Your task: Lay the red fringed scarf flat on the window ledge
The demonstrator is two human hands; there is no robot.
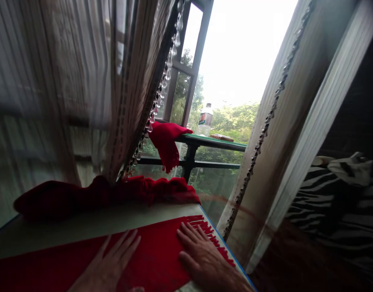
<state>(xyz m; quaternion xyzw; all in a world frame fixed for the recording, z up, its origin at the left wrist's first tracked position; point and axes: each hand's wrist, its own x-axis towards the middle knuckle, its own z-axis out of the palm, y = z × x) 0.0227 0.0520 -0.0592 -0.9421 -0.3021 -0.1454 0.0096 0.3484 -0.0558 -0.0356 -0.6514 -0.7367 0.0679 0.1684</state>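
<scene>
A red scarf point(152, 247) with a fringed end lies spread flat across a pale table. My left hand point(108, 259) rests on the scarf's middle part, fingers stretched and spread, palm down. Close to the fringe point(213, 239), my right hand point(200, 253) presses flat on the cloth with its fingers extended. Neither hand grips anything. Part of the scarf runs out of view at the left and bottom edges.
Bunched red cloth point(104, 194) lies along the table's point(174, 211) far edge. Another fringed red cloth point(166, 142) hangs over the green window rail point(201, 142), beside a plastic bottle point(205, 119) and a small flat object point(222, 138). Beaded sheer curtains point(83, 81) frame the window.
</scene>
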